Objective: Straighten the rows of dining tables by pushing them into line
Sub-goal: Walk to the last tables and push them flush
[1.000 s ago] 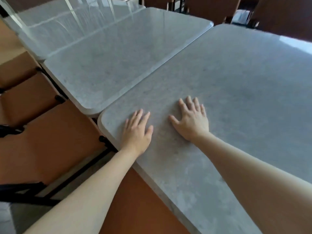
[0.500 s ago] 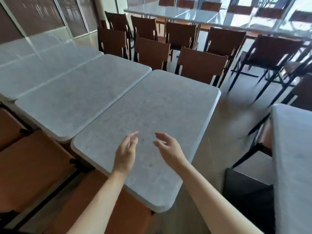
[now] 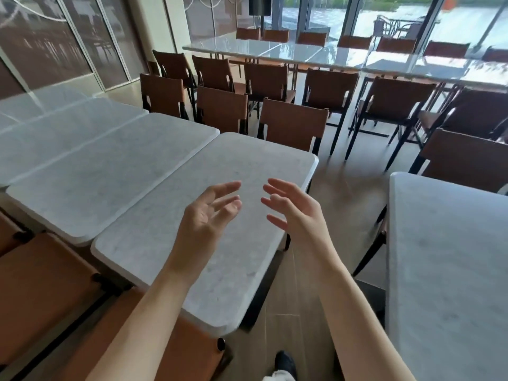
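With both hands (image 3: 204,215) (image 3: 295,213) raised, fingers (image 3: 228,187) spread and empty, the heavy, stiff tabletop (image 3: 154,237) is best pushed at its edge.

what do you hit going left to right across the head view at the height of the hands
orange bench seat → second grey table → end grey table → left hand → right hand → wooden floor → separate grey table at the right
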Motion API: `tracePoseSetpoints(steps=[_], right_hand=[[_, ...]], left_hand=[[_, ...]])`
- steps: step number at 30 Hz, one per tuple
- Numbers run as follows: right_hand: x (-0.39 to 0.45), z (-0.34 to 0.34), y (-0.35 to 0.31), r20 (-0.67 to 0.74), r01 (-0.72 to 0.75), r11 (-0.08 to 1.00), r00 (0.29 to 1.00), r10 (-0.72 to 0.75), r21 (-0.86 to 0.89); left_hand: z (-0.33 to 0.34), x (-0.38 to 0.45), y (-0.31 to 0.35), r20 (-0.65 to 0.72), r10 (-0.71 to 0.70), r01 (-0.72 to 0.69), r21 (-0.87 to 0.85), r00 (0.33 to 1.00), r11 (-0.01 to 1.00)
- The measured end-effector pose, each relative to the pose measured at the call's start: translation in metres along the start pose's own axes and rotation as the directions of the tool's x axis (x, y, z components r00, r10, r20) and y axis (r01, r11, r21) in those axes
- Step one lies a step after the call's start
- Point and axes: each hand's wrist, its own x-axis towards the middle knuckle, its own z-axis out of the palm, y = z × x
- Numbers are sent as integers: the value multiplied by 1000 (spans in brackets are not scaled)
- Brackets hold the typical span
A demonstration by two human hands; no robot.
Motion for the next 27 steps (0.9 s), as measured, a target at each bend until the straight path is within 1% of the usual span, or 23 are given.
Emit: tracePoseSetpoints(steps=[4, 8, 10, 13, 17, 23, 27], right_hand=[[51, -29, -9, 43, 42, 999, 998, -43, 19], [130, -81, -38, 42, 86, 996, 995, -86, 10], [172, -114, -57, 19, 110, 994, 994, -110, -28], [229, -165, -84, -14, 132, 988, 991, -133, -79], [297, -217, -113, -48, 175, 981, 983, -180, -88], [359, -263, -128, -64, 186, 980, 980, -190, -69], [380, -283, -132, -60, 168, 983, 983, -172, -73]], left_hand=[[28, 49, 20, -7, 43, -44, -12, 999, 999], [81, 134, 36, -20, 82, -82, 28, 996, 996], [113, 181, 47, 1, 80, -80, 10, 997, 997], [159, 244, 65, 72, 76, -74, -33, 994, 997], [203, 321, 84, 87, 106, -102, -41, 991, 994], [250, 397, 97, 92, 175, -170, -62, 980, 983], [270, 424, 100, 82, 173, -164, -101, 982, 981]])
